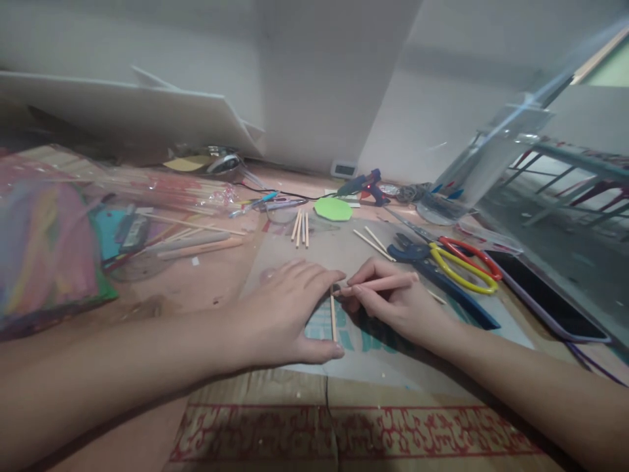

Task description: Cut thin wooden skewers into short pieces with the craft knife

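My left hand (295, 308) lies low over a grey sheet, holding a thin wooden stick (333, 318) between its fingertips at the far end and its thumb at the near end. In my right hand (393, 298) is a peach-coloured pencil (388, 283), gripped between thumb and fingers, with its tip beside the upper part of that stick. A small dark shape by the tip is too shaded to name. Short cut sticks (301, 229) lie in a group beyond my hands, and two more sticks (374, 244) rest to the right.
Pliers (432, 272) and scissors (464, 259) with red and yellow handles lie on the right, beside a phone (545, 295). Behind are a green paper disc (333, 209), a glue gun (363, 186) and a clear container (447, 203). Plastic bags (49, 249) fill the left.
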